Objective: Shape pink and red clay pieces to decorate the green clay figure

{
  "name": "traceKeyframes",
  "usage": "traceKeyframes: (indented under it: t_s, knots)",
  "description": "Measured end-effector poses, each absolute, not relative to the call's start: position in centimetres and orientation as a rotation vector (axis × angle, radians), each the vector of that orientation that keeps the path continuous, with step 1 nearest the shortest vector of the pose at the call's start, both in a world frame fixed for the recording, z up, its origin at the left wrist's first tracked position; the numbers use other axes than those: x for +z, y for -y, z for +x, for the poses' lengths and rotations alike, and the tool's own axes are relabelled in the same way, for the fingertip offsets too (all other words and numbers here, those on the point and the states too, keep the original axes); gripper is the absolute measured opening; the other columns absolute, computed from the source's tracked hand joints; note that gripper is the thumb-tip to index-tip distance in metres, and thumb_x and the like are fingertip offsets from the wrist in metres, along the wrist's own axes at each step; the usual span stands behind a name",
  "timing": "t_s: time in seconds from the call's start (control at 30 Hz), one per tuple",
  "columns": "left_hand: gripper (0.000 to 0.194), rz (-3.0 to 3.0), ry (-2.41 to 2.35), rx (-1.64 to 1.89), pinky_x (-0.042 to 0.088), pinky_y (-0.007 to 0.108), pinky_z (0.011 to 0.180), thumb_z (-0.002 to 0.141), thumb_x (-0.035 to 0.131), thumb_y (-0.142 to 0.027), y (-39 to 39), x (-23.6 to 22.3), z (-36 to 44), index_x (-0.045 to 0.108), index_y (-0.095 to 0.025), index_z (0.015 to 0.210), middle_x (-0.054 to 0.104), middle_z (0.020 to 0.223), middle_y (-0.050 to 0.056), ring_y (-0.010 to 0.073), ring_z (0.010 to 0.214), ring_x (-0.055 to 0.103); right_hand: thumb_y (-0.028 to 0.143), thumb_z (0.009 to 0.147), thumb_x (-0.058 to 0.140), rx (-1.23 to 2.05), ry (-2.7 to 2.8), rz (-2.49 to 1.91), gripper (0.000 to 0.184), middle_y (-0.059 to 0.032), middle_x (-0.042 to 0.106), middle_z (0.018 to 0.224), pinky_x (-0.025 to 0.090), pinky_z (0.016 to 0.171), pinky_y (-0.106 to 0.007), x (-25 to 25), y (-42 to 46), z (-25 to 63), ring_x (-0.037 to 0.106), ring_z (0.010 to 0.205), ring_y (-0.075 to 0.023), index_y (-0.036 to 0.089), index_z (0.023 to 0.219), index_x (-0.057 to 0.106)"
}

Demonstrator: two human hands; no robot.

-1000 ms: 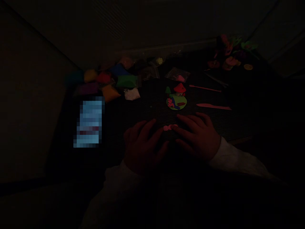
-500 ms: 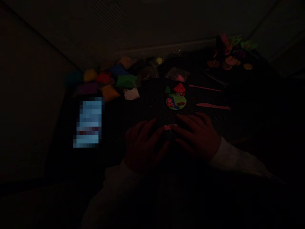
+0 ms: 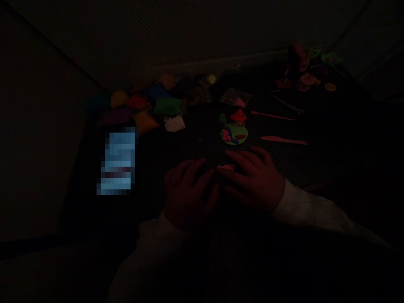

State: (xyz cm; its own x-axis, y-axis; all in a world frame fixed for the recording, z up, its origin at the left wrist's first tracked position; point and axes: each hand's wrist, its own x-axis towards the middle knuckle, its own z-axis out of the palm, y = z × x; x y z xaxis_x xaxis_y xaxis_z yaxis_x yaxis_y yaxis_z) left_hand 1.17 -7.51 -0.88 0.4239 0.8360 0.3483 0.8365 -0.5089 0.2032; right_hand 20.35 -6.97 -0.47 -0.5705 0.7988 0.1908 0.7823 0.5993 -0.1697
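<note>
In dim light a small lumpy strip of pink modelling clay (image 3: 227,167) lies on the dark tabletop (image 3: 195,147). My right hand (image 3: 255,179) is over its near side, fingers spread, with one fingertip at the strip's left end; part of the clay is hidden under the fingers. My left hand (image 3: 189,193) rests just left of the strip, fingers apart and holding nothing. Beyond the hands sits a round green clay base (image 3: 241,136) bearing a red-roofed little house (image 3: 238,115), a blue band and pink bits.
Several coloured clay packets (image 3: 168,106) lie at the back left, with a glowing pixelated screen (image 3: 118,160) nearer. To the right are a pink clay knife (image 3: 284,140) and a thin pink tool (image 3: 273,115). A heap of colourful clay pieces (image 3: 307,69) is at the far right.
My right hand has shifted left along the pink strip, its fingertip going from the middle to the left end. My left hand has hardly moved, its thumb drawn in slightly.
</note>
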Motion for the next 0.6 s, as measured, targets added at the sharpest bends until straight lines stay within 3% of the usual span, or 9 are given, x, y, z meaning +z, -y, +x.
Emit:
traceKeyframes:
  t_s: [0.6]
  knots:
    - [0.036,-2.706,1.564,-0.569,0.03,0.048,0.085,0.07,0.054,-0.033,7.48,-0.79,1.39,0.055,-0.027,0.106,0.046,0.119,0.008,0.0299,0.108,0.039,0.042,0.081,0.039,0.121,2.57,-1.323,0.04,-0.0091,0.032,0.131,0.016,0.092,-0.05,-0.7,6.92,20.37,0.032,0.112,-0.0251,0.025,0.117,0.045]
